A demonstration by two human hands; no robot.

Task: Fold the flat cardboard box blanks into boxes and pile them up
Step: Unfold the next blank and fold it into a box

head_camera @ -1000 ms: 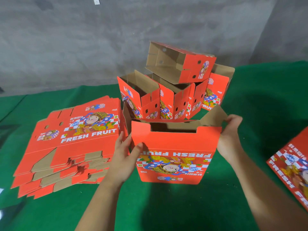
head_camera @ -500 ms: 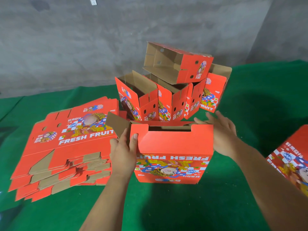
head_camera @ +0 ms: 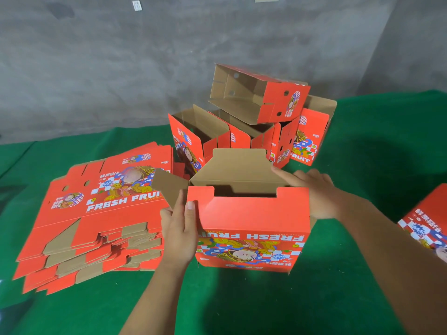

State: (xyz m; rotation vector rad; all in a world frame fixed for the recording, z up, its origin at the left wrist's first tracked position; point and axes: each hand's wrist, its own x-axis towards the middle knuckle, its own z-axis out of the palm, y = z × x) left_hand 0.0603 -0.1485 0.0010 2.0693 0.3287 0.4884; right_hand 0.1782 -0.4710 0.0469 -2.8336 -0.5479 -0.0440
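Head view: half-folded box (head_camera: pixel 249 228) stands between both hands, left hand (head_camera: pixel 180 232) gripping its near-left corner, right hand (head_camera: pixel 314 192) with fingers straight pressing its right flap; flat blanks (head_camera: pixel 96 213) lie left of left hand.

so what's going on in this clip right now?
A person is folding a red printed cardboard box on the green cloth table. The left hand grips its left corner beside an open brown side flap; the right hand presses straight fingers on the brown far flap. A stack of flat red box blanks lies to the left, and a pile of folded red boxes sits behind.
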